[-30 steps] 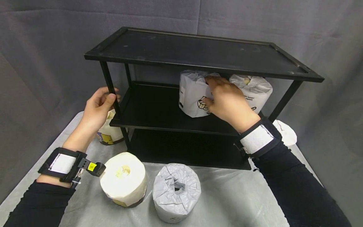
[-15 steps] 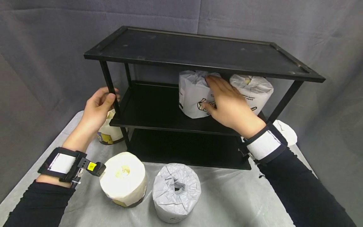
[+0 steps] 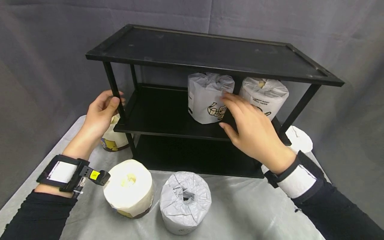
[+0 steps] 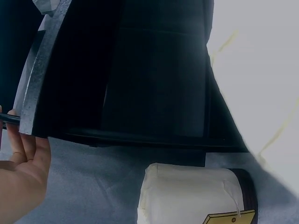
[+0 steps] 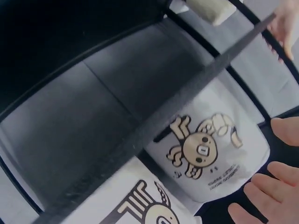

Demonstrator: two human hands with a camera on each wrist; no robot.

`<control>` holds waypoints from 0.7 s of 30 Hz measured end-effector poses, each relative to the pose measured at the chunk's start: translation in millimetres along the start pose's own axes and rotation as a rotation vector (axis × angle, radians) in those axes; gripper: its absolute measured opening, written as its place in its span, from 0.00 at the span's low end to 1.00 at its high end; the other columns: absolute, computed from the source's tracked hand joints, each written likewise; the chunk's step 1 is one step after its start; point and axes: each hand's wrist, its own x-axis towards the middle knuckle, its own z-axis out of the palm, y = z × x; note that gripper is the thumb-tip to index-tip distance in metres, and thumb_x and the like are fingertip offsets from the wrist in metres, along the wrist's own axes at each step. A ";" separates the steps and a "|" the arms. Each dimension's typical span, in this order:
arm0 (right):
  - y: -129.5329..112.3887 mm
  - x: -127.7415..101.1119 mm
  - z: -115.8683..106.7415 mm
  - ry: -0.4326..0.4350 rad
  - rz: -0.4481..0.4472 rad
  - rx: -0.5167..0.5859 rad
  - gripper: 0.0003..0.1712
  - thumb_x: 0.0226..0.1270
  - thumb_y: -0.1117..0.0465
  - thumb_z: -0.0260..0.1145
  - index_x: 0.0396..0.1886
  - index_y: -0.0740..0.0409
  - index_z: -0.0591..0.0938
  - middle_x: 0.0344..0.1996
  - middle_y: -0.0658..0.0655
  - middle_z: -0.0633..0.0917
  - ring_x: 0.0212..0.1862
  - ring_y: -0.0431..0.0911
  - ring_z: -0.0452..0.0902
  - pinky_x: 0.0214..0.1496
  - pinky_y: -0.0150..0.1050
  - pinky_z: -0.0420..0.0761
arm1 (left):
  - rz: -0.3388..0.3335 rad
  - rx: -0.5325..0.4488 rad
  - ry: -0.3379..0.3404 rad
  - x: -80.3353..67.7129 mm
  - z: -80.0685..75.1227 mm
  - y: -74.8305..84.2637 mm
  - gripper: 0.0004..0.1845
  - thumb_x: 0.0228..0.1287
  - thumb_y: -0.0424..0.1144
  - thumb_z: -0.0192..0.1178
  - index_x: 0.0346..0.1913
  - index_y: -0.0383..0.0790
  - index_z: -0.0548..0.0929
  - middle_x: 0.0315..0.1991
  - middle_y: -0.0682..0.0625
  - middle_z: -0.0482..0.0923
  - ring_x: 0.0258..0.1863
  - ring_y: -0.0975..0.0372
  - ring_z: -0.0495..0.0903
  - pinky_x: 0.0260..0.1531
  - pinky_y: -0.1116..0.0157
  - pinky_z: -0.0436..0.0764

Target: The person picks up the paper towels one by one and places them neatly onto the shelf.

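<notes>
A black three-tier rack [image 3: 204,51] stands in front of me. My left hand [image 3: 102,111] grips its front left post [image 3: 111,80] between thumb and fingers; the left wrist view shows the same hand [image 4: 28,172] at the frame's edge. On the middle shelf, a white paper-wrapped toilet roll [image 3: 201,100] with a cartoon print stands upright. Another wrapped toilet roll [image 3: 267,93] is to its right, under the top panel. My right hand [image 3: 252,130] holds nothing, its fingers extended and spread beside the first roll. Its fingertips [image 3: 226,96] overlap that roll's lower right side in the head view.
Before the rack, a cream toilet roll [image 3: 127,186] and a white wrapped toilet roll [image 3: 186,203] stand on the pale cloth [image 3: 240,206]. Another cream roll [image 3: 115,138] is behind the left post. A white rounded object [image 3: 298,140] lies beyond the rack's right side.
My right hand has drawn back from the top of the left shelf roll, toward me and to the right, and its fingers have spread. My left hand keeps its grip on the post.
</notes>
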 end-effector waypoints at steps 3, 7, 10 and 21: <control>-6.7 -12.3 -0.1 0.058 -0.063 0.021 0.31 0.58 0.58 0.65 0.62 0.60 0.70 0.62 0.56 0.71 0.63 0.50 0.65 0.61 0.47 0.66 | 0.012 0.004 0.004 0.3 -0.2 0.2 0.12 0.65 0.42 0.54 0.49 0.45 0.78 0.37 0.54 0.78 0.42 0.65 0.76 0.42 0.76 0.73; -16.7 -30.2 0.5 0.150 -0.163 0.070 0.27 0.60 0.60 0.62 0.60 0.62 0.72 0.60 0.58 0.73 0.61 0.52 0.68 0.61 0.47 0.66 | 0.027 0.049 0.006 0.3 -0.1 0.8 0.12 0.66 0.42 0.53 0.49 0.45 0.77 0.37 0.53 0.77 0.41 0.65 0.76 0.41 0.76 0.73; -24.7 -42.9 0.4 0.208 -0.231 0.097 0.22 0.67 0.58 0.54 0.57 0.64 0.75 0.58 0.59 0.76 0.58 0.54 0.71 0.59 0.47 0.68 | 0.033 0.067 0.003 -0.1 0.1 1.8 0.11 0.67 0.42 0.52 0.49 0.45 0.77 0.37 0.54 0.77 0.41 0.65 0.75 0.41 0.76 0.73; -30.0 -81.9 5.6 0.290 -0.271 0.129 0.20 0.71 0.57 0.48 0.49 0.64 0.80 0.50 0.59 0.81 0.50 0.54 0.76 0.50 0.46 0.70 | 0.002 0.150 0.003 -0.1 0.6 1.3 0.13 0.67 0.45 0.50 0.51 0.48 0.75 0.38 0.57 0.75 0.39 0.65 0.71 0.42 0.75 0.72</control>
